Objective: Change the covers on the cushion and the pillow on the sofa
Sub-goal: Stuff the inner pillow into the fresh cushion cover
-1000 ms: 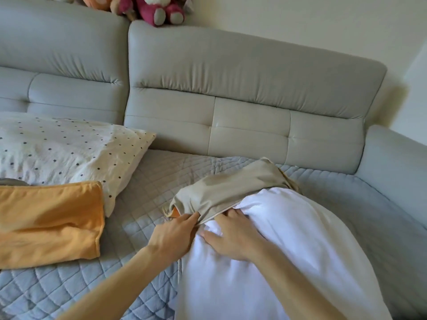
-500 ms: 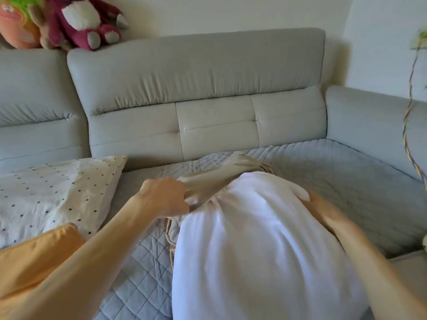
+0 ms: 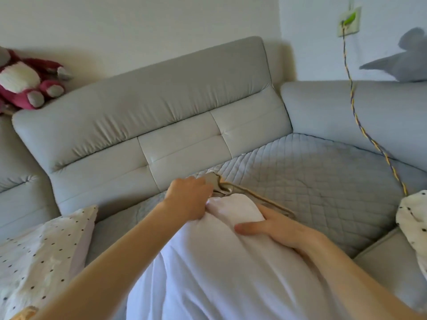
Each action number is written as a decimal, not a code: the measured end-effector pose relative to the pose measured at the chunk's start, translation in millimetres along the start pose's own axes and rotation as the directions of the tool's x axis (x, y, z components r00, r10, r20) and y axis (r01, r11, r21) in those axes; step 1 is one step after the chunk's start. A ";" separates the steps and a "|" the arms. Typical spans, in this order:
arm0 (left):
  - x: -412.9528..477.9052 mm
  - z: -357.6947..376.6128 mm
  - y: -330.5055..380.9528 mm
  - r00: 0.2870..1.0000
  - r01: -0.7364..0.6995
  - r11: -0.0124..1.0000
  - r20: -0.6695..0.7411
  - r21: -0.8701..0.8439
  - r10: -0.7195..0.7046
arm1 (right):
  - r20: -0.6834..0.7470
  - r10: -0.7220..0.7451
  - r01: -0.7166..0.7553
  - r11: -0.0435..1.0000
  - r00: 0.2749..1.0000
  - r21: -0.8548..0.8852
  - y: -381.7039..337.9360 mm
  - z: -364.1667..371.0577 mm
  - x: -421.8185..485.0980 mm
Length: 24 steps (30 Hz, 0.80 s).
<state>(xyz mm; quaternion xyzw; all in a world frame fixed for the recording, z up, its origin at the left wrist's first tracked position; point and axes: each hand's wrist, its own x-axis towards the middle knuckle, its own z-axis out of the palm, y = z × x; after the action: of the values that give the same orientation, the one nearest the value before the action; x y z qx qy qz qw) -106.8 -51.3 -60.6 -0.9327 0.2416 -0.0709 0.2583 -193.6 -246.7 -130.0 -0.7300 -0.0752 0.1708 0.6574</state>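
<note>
A grey sofa [image 3: 161,107] stands against a pale wall, its seat covered by a quilted mat [image 3: 323,181]. The white pillow [image 3: 219,262] lies on the mat in the middle. The left hand [image 3: 189,197] is curled tight on the beige cover [image 3: 213,179] bunched at the pillow's far end. The right hand [image 3: 275,227] grips the pillow's right edge, thumb on top. A dotted pillow [image 3: 41,245] lies at the left. A pink plush [image 3: 25,82] sits on the backrest. A braided cable [image 3: 353,107] hangs from a wall socket [image 3: 349,21].

Cloth & leather-look surfaces.
Sofa back [image 3: 161,107] smooth, leather-like, slight sheen; seat pad [image 3: 318,181] quilted matt cloth; pillow [image 3: 219,262] smooth cloth; cover [image 3: 215,180] matt cloth.
</note>
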 end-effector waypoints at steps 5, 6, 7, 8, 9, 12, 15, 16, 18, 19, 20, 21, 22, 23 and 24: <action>-1.7 -5.0 4.1 0.998 -0.059 0.933 0.048 0.356 0.045 | -0.128 -0.094 0.086 0.994 0.987 -0.069 -0.6 35.1 14.1; -1.6 -8.0 2.0 0.997 -0.053 0.930 0.071 0.365 0.029 | -0.157 -0.106 0.096 0.993 0.982 -0.068 0.3 39.7 16.7; -1.8 -11.1 -1.8 0.996 -0.030 0.936 0.088 0.350 -0.001 | -0.175 -0.109 0.098 0.992 0.979 -0.074 1.0 43.5 18.4; -3.2 -14.6 -6.7 0.992 0.005 0.948 0.115 0.319 -0.044 | -0.183 -0.118 0.104 0.991 0.976 -0.083 0.9 47.5 18.4; -5.3 -17.3 -13.2 0.984 0.042 0.960 0.152 0.278 -0.087 | -0.185 -0.130 0.116 0.990 0.974 -0.082 0.4 52.7 17.6; -16.0 -29.7 -35.8 0.947 0.101 0.984 0.289 0.148 -0.141 | -0.238 -0.169 0.142 0.981 0.956 -0.129 -7.9 72.4 14.7; -28.6 -36.0 -68.0 0.903 0.193 0.969 0.415 -0.157 -0.113 | -0.351 -0.278 0.142 0.920 0.894 -0.367 -22.0 93.7 17.0; -34.7 -38.3 -78.2 0.896 0.233 0.940 0.431 -0.248 -0.108 | -0.359 -0.333 0.155 0.883 0.872 -0.443 -27.3 101.9 19.1; -49.4 -42.4 -93.6 0.888 0.298 0.876 0.447 -0.379 -0.109 | -0.359 -0.455 0.193 0.797 0.815 -0.572 -36.7 121.7 25.4; -56.5 -41.9 -99.4 0.881 0.338 0.838 0.458 -0.428 -0.121 | -0.343 -0.518 0.225 0.751 0.783 -0.621 -40.9 132.4 29.4; -63.9 -39.9 -103.5 0.868 0.387 0.796 0.474 -0.465 -0.145 | -0.311 -0.562 0.250 0.707 0.766 -0.662 -45.5 144.5 32.3; -71.2 -36.4 -107.4 0.860 0.424 0.761 0.481 -0.490 -0.169 | -0.280 -0.585 0.259 0.670 0.761 -0.696 -50.1 156.2 34.7; -78.3 -32.3 -111.1 0.857 0.447 0.733 0.480 -0.512 -0.187 | -0.244 -0.601 0.258 0.625 0.761 -0.737 -52.5 166.9 37.2; -85.3 -27.6 -115.3 0.856 0.457 0.722 0.477 -0.520 -0.198 | -0.205 -0.624 0.256 0.567 0.754 -0.783 -54.0 176.4 38.8; -92.2 -22.9 -119.4 0.860 0.457 0.722 0.464 -0.519 -0.211 | -0.175 -0.649 0.252 0.509 0.741 -0.823 -54.1 185.3 38.4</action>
<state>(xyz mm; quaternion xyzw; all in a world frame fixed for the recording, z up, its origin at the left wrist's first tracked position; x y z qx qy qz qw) -143.7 72.9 20.0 -0.9888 0.0219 0.1435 -0.0350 -216.1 -54.0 -96.8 -0.9035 -0.1737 -0.2401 0.3097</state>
